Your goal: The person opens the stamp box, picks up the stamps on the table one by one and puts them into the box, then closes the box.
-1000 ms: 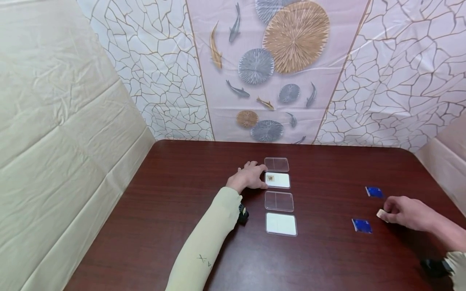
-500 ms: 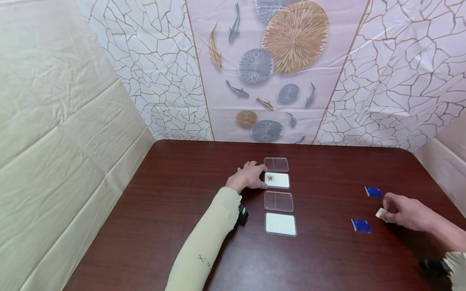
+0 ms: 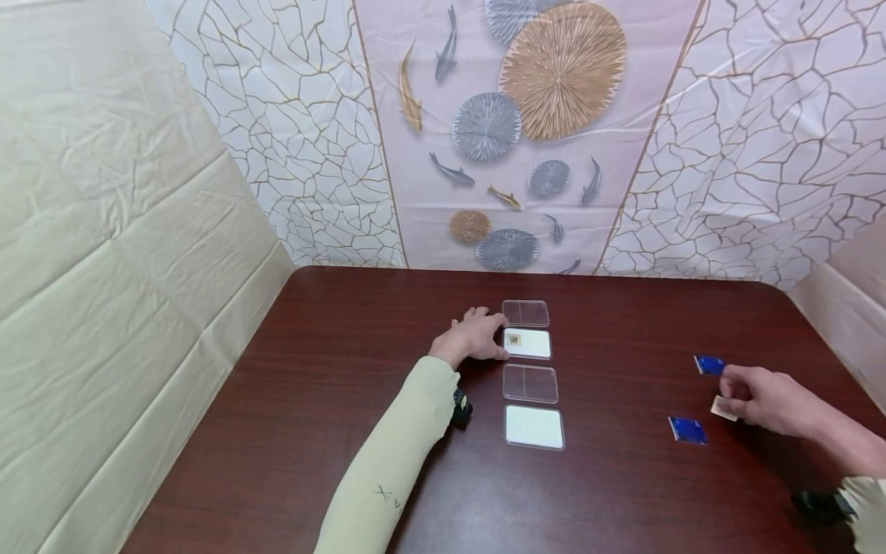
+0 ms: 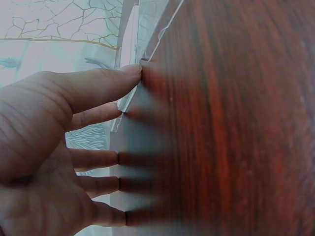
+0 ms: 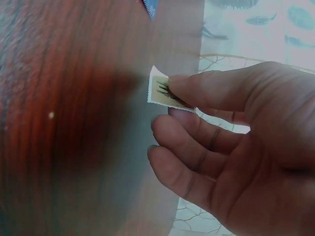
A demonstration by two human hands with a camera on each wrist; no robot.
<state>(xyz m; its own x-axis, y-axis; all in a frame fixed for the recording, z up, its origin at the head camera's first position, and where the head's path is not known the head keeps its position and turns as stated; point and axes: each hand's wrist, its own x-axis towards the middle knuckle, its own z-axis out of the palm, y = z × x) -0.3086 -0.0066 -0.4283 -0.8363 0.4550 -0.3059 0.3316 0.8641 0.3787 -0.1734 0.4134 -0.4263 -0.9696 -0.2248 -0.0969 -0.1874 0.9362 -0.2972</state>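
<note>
A small stamp (image 5: 157, 96), cream with dark strokes, toothed white edges and a slight bend, is clamped between the thumb and fingers of the right hand (image 3: 771, 402) over the table (image 3: 623, 485), just right of the near blue piece (image 3: 687, 430). The left hand (image 3: 474, 336), fingers spread apart, touches the left edge of a white-lined clear case (image 3: 536, 346)

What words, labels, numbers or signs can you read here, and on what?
"X" and a small triangle-like sign: pale yellow fabric left sleeve.
Too blurred: dark print on both perforated cream paper stamps.
Too small: marks on both flat blue pieces.
No readable words or numbers.
</note>
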